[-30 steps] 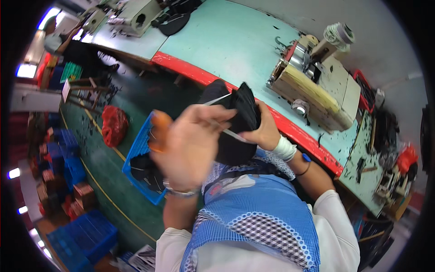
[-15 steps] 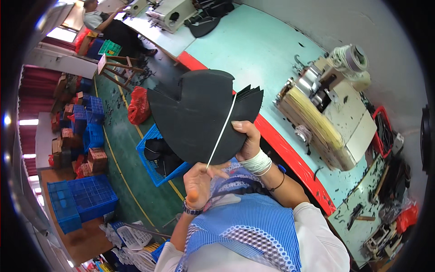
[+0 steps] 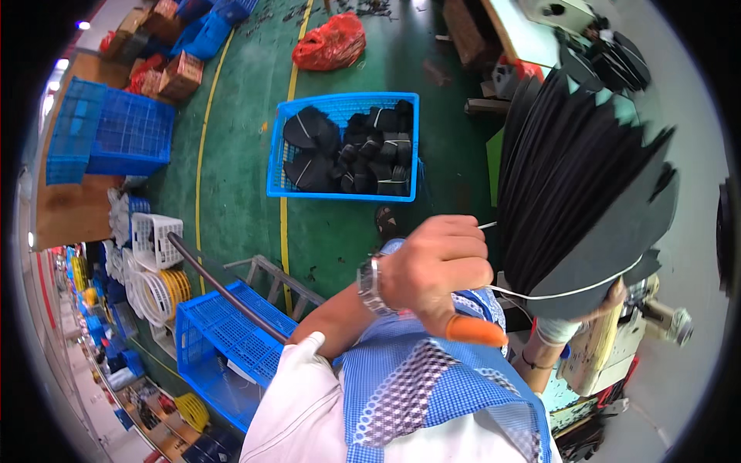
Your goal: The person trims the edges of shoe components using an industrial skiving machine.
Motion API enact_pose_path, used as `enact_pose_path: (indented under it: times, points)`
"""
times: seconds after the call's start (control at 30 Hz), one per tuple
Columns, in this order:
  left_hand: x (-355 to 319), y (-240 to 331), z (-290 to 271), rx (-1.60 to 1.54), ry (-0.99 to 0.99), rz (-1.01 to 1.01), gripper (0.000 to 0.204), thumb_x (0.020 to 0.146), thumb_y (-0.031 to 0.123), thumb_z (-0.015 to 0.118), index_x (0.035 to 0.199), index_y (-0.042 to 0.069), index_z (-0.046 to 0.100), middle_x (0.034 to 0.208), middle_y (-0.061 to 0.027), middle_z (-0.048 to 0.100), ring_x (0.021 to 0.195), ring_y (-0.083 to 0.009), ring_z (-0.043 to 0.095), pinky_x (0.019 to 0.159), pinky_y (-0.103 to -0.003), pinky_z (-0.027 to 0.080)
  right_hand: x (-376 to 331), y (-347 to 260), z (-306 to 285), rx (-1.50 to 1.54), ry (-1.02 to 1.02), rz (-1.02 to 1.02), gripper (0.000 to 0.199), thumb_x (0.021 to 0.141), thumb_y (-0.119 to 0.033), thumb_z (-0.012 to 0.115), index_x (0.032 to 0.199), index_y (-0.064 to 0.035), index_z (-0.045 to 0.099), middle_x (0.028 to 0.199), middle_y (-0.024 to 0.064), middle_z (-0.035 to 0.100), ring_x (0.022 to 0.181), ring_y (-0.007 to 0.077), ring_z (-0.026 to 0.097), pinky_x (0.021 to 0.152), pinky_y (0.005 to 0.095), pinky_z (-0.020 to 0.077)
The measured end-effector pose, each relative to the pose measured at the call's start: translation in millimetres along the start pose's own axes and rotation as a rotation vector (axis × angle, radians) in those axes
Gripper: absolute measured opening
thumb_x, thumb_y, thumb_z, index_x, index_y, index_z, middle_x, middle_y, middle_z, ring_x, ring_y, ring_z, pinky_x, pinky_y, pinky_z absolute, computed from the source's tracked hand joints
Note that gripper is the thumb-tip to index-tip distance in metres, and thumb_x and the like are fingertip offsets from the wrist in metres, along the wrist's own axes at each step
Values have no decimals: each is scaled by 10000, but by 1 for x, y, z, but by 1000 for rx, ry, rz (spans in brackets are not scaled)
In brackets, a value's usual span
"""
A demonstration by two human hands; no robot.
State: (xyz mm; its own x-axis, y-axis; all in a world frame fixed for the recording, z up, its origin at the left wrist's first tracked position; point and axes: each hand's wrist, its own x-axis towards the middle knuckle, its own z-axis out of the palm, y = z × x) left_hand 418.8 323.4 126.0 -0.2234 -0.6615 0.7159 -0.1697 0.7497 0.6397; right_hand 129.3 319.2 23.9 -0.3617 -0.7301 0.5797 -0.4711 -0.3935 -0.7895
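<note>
A thick stack of black curved sheet pieces (image 3: 571, 201), fanned apart along its upper edge, is held up at the right. My right hand (image 3: 610, 301) grips its lower end and is mostly hidden behind it. White bands circle that wrist. A thin white elastic band (image 3: 556, 296) runs across the bottom of the stack to my left hand (image 3: 444, 266). The left fingers are closed on the band and stretch it away from the stack. An orange finger cot (image 3: 477, 330) covers the left thumb, and a watch (image 3: 370, 285) is on that wrist.
On the green floor, a blue crate (image 3: 343, 194) holds several banded black bundles. A red plastic bag (image 3: 330, 42) lies beyond it. Another blue crate (image 3: 231, 332) and a white basket (image 3: 157, 241) stand at the left. A sewing machine (image 3: 594, 359) sits behind the stack.
The view has swung leftward toward the floor crate. The stack has moved right and now shows its fanned edges. My left hand has drawn the white band out from the stack.
</note>
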Motion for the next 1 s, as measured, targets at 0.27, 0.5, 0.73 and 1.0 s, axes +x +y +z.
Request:
enact_pose_path:
  times: [0.27, 0.5, 0.73, 1.0]
  points:
    - [-110, -75, -35, -743, 624, -707, 1031, 754, 628, 718, 1456, 11, 282, 1430, -142, 418, 1207, -218, 543, 1007, -357, 430, -9, -48, 74, 951, -715, 942, 688, 760, -229, 726, 1352, -43, 430, 1254, 140, 539, 1131, 274, 559, 980, 428, 494]
    - [-237, -50, -69, -949, 1077, -1025, 448, 959, 238, 557, 1351, 40, 466, 1229, -132, 613, 1093, -253, 635, 942, -416, 534, -69, -25, 177, 782, -1397, 919, 935, 675, -139, 851, 1425, 45, 324, 1299, 127, 524, 1144, 233, 549, 988, 362, 448]
    - [-346, -114, -197, -856, 1197, -1303, 496, 902, 222, 658, 1332, 36, 494, 1209, -104, 617, 1083, -226, 630, 928, -379, 525, -217, -30, 333, 674, -1323, 1365, 865, 708, -96, 803, 1420, -16, 318, 1324, 120, 500, 1245, 226, 480, 1072, 376, 377]
    - [-517, -332, -377, 92, 887, -1680, 682, 913, 301, 689, 1407, -64, 392, 1369, -174, 506, 1214, -268, 544, 1017, -343, 439, -447, 46, 595, 729, -1196, 1795, 824, 797, -163, 739, 1468, -8, 285, 1328, 133, 519, 1196, 261, 542, 1043, 425, 421]
